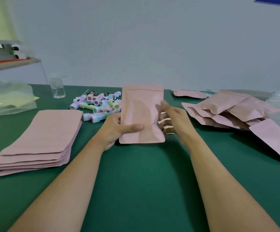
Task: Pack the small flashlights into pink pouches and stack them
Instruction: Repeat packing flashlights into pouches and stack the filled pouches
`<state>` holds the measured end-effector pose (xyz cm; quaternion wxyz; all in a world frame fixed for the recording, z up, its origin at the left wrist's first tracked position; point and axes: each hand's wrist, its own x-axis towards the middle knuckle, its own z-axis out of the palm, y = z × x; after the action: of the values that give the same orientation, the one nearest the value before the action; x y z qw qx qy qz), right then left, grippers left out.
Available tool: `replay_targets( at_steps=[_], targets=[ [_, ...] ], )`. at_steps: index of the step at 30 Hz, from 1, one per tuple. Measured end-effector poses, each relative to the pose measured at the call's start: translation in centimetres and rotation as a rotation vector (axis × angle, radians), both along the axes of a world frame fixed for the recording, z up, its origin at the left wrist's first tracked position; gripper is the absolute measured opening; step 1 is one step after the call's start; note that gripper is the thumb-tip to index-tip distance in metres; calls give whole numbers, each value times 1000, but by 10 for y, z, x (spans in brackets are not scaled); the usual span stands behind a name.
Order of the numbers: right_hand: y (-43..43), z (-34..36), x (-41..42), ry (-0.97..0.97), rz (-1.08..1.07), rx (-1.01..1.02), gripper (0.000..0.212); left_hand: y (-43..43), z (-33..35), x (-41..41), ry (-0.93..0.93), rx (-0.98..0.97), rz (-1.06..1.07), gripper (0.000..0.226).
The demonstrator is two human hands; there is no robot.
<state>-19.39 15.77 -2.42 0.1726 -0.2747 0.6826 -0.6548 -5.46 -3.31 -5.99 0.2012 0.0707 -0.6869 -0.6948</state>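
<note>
Left fingers: the left hand [114,129] grips the lower left of a pink pouch [141,113], with the thumb laid across the front and the other fingers behind it.
Right fingers: the right hand [176,121] pinches the same pouch by its right edge, thumb tip on the front and fingers behind. Pale bands [165,120] wrap several of those fingers.
Pouch in hand: it is held upright between both hands over the green table [135,190], mouth end up. Its middle looks a little swollen. Whether a flashlight is inside, or the mouth is sealed, cannot be told.
Flashlights: a loose heap of pastel flashlights [100,104] lies on the table just behind the pouch and the left hand.
Empty stock: a tall stack of flat pouches [40,139] sits to the left, well apart from the hands.
Done so far: a slumped pile of filled pouches [228,111] lies to the right, puffed and overlapping rather than squared up. One more pink pouch lies behind it.
Edges: a clear cup [58,87] and a plastic bag [7,97] stand far left.
Progress: probably around the middle. Several pouches look packed, but many flashlights and flat pouches remain, and the pile on the right would still need neat stacking.
</note>
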Motion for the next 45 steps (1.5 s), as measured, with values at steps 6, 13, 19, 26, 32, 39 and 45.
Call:
replay_targets(
  at_steps=[6,13,19,26,32,39,45],
  targets=[
    [5,-6,1,22,210,73,16,1,1,-1,53,63,126,71],
    [8,-6,0,-60,282,60,17,0,5,-1,32,191,90,68],
    [7,-6,0,-82,265,26,15,-5,4,-4,89,338,200,47],
    [7,-5,-4,-44,195,28,16,0,6,-4,74,333,219,48],
    [12,-8,-4,-70,273,67,24,0,12,2,33,345,31,50],
    [15,-10,-13,-85,180,41,34,-1,4,0,37,223,-17,50],
    [15,-11,-14,-98,219,45,24,-3,2,1,78,240,-44,56]
  ],
)
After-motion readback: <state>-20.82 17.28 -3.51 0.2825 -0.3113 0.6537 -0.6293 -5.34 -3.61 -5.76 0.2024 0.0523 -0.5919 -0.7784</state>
